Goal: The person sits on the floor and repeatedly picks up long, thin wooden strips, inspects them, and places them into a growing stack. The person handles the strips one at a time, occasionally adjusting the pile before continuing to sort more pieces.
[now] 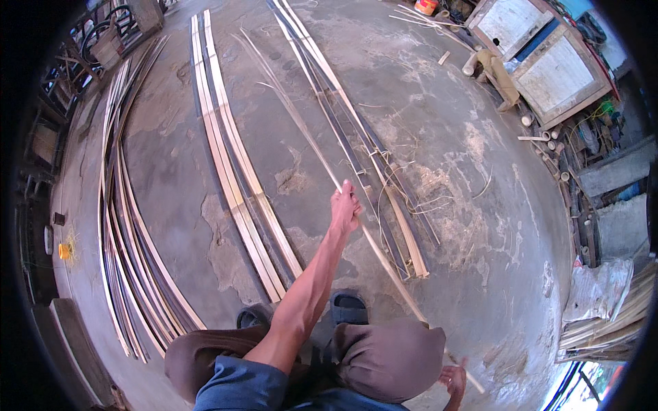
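My left hand is closed around a long, thin bundle of pale strips, which look like bamboo. The bundle runs slantwise across the view, and its far end fans into loose, narrow tips on the floor. Its near part passes behind my right knee and comes out at the lower right. There my right hand curls at the strips near their end; the knee hides part of the hold. Just right of my left hand, flat dark and pale strips lie on the floor, with thin, curly fibres around them.
Two rows of long strips stretch away from my sandals. A larger bundle lies at the left. Cabinet doors, a bent bamboo piece and a white sack stand along the right. An orange tub sits at the back.
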A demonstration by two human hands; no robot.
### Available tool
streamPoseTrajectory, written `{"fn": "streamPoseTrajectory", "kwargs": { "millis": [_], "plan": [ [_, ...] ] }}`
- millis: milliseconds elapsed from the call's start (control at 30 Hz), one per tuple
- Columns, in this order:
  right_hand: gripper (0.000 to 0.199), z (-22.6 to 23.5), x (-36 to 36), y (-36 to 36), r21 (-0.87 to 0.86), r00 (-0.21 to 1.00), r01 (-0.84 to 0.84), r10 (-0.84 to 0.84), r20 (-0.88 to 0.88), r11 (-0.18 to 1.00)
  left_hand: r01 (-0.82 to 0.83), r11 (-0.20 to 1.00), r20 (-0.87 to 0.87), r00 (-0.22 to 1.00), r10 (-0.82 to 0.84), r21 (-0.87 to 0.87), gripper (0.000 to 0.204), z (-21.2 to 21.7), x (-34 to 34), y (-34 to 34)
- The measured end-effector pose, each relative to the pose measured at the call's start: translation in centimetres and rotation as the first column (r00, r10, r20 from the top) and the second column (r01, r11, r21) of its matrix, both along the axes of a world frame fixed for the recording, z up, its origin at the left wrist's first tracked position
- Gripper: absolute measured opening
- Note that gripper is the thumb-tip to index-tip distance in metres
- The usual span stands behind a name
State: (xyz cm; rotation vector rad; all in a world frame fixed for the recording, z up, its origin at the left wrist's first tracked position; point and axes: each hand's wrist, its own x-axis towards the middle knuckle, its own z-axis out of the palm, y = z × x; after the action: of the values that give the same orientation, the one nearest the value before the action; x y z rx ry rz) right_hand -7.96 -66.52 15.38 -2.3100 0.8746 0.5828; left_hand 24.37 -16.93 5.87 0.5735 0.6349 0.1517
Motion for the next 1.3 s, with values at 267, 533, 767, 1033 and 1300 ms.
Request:
{"fn": "streamPoseTrajectory", "kwargs": {
  "millis": [267, 533, 767, 1033, 1300],
  "plan": [
    [0.041, 7.3, 18.9, 24.8, -0.352, 0.538, -0.51, 0.61, 0.582, 0.785, 0.033, 0.998, 0.198, 0.98, -0.024, -0.044, 0.041, 5.7, -3.3, -6.6],
    [0.053, 3.6, 21.6, 26.9, -0.195, 0.671, -0.552, 0.571, 0.473, 0.811, -0.073, 0.981, 0.265, 0.957, 0.119, -0.178, 0.092, 5.0, -4.7, -1.4],
    [0.048, -4.6, 15.2, 22.7, -0.197, 0.837, -0.531, 0.547, 0.031, 0.824, 0.033, 0.982, 0.051, 0.998, -0.043, 0.184, 0.045, 4.2, -1.9, 16.5],
    [0.039, -5.8, 20.6, 30.3, -0.022, 0.676, -0.487, 0.392, 0.624, 0.873, -0.147, 0.979, 0.427, 0.901, 0.075, 0.139, 0.022, 15.2, -1.1, 9.8],
    [0.051, -15.2, 20.0, 34.5, -0.295, 0.597, -0.524, 0.592, 0.541, 0.799, 0.003, 0.517, 0.203, 0.917, -0.343, 0.856, 0.028, 17.9, -3.6, 0.4]
  ]
}}
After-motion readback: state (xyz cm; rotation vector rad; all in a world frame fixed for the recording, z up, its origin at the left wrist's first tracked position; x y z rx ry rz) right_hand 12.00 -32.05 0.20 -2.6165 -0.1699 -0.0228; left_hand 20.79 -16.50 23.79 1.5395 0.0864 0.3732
